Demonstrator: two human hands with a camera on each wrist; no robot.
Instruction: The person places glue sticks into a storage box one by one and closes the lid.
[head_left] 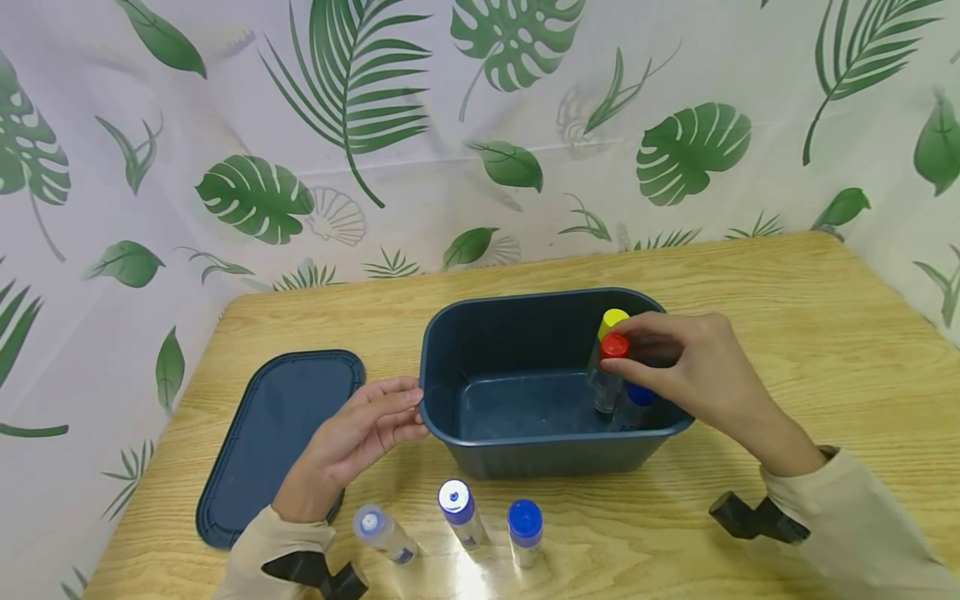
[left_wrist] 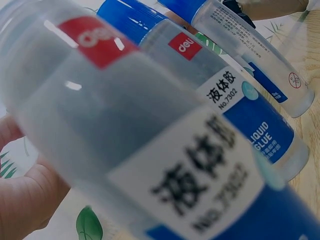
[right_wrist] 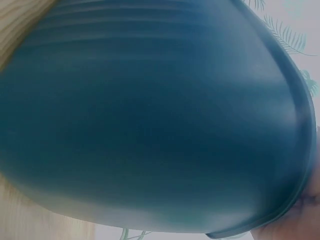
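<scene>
Pinching the red-capped bottle [head_left: 615,345], the right hand [head_left: 697,360] is risking bumping over the yellow-capped bottle [head_left: 613,317] near the bin's [head_left: 525,461] right edge.

Yellow-capped bottle [head_left: 612,317] partly behind red-capped bottle [head_left: 614,347]; blue-capped bottle [head_left: 641,395] in bin [head_left: 543,463] partly behind right hand [head_left: 701,362]. Left-wrist view: nearest glue bottle [left_wrist: 132,125] blurred, cut by edge.

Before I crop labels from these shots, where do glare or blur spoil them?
Head view: glare whitens the cap of the middle front glue bottle and a patch of table. Left wrist view: the nearest liquid glue bottle is blurred, the second bottle sharper. Right wrist view: the dark blue bin looks soft, no label visible.
</scene>
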